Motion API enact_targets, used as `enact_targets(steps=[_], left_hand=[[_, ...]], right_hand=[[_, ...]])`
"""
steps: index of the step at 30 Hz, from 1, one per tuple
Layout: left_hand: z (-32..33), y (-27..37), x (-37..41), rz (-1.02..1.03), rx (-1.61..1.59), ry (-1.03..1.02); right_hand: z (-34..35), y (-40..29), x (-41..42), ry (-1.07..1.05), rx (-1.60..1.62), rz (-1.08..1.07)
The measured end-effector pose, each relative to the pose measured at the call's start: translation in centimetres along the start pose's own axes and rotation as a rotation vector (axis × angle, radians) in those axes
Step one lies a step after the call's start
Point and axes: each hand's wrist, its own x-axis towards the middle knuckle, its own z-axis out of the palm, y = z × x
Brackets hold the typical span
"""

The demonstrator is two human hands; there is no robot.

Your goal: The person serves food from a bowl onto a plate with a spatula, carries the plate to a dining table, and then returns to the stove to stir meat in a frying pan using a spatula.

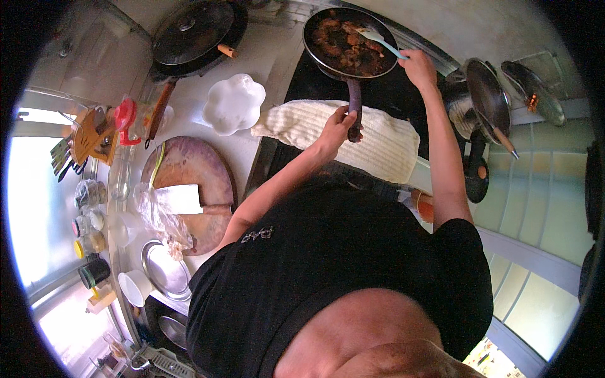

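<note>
My left hand (338,130) is closed around the dark handle (354,97) of a frying pan (307,55) on the black cooktop (302,78). Browned, sauced pieces of food (335,42) lie in the pan; what food they are, I cannot tell. In my right hand (419,68) is a spatula (390,47) with a light blue handle and a pale head. Its head rests among the food at the pan's right side. Beneath my left hand a cream ribbed towel (383,141) is spread over the cooktop's front part.
A white scalloped bowl (234,105) stands left of the cooktop. Behind it is a lidded dark pan (194,33). A round wooden cutting board (212,165) bears a plastic bag (163,215) and a white sheet. Pans (489,101) stand at the right. Jars (90,224) line the window side.
</note>
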Motion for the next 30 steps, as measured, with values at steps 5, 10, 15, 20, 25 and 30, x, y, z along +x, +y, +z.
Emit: enact_targets(steps=[5, 10, 15, 20, 25, 30], left_hand=[[0.3, 0.2, -0.1, 0.003, 0.000, 0.007], [0.2, 0.0, -0.1, 0.004, 0.006, 0.018], [0.4, 0.2, -0.4, 0.009, 0.014, 0.021], [0.0, 0.0, 0.1, -0.001, 0.022, 0.009], [0.1, 0.0, 0.0, 0.002, 0.020, 0.012], [0.1, 0.1, -0.1, 0.002, 0.019, 0.021]], right_hand=[[1.8, -0.3, 0.4, -0.090, -0.066, -0.047], [-0.6, -0.5, -0.7, -0.090, -0.109, -0.042], [-3.9, 1.1, -2.5, -0.217, -0.131, -0.176], [-0.5, 0.0, -3.0, -0.159, -0.089, -0.130], [2.7, 0.7, -0.4, -0.190, 0.146, -0.054], [2.2, 0.9, 1.2, -0.299, 0.528, 0.104]])
